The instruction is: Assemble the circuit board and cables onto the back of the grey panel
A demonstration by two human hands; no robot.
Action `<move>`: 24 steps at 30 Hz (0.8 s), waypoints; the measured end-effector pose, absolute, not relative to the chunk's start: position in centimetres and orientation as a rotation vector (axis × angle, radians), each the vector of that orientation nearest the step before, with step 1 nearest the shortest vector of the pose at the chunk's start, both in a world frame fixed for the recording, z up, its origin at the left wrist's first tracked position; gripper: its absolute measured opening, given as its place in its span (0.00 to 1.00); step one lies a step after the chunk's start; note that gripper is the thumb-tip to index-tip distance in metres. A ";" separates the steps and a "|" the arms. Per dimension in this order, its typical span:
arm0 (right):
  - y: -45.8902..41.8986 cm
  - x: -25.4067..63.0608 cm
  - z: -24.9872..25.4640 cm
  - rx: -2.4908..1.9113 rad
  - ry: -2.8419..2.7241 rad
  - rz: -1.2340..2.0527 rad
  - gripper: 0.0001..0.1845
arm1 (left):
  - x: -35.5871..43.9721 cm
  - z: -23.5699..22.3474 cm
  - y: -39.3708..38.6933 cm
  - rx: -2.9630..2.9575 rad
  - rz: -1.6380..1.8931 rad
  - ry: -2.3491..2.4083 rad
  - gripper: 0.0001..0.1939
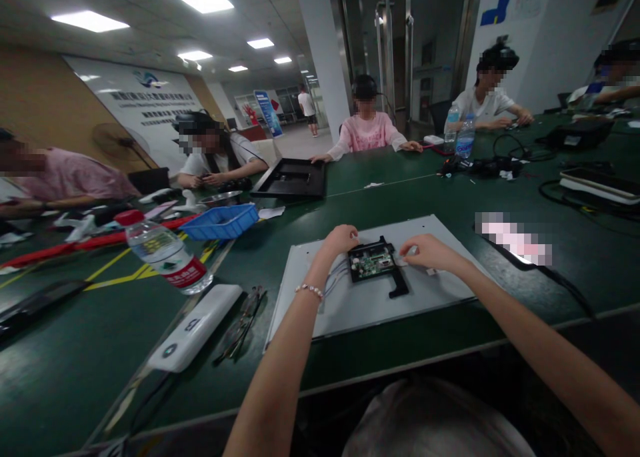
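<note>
A flat pale grey panel (pixel 310 310) lies on the table in front of me. On it rests a black bracket (pixel 399 287) with a green circuit board (pixel 373 263) inside its frame. Thin pale wires (pixel 336 277) run out at the board's left. My left hand (pixel 341 240) is at the bracket's upper left corner, fingers curled; what they grip, if anything, is hidden. Just right of the board, my right hand (pixel 426 251) is held in a pinch above the panel. Whatever sits between those fingertips is too small to name.
To the left stand a water bottle (pixel 165 253), a white power bank (pixel 197 330), eyeglasses (pixel 243 323) and a blue tray (pixel 220 222). A black housing (pixel 293 177) lies across the table. A phone (pixel 515 240) with a cable is at right. Several people sit around the table.
</note>
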State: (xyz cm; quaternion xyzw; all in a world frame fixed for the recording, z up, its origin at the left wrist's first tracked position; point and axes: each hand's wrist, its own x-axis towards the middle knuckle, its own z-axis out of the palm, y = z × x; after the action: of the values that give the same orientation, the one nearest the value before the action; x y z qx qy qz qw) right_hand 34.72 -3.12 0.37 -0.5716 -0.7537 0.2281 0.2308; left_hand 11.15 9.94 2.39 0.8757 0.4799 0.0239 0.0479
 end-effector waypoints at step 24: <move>-3.2 34.6 0.6 -1.566 -2.038 0.664 0.10 | 11.8 1.8 11.3 2.533 0.133 1.472 0.12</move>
State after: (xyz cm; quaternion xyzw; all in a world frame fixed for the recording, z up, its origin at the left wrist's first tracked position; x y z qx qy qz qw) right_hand 34.60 -3.21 0.63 -0.5724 -0.7452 0.2426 0.2412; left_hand 11.79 11.30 1.82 0.8590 0.4992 0.0452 0.1044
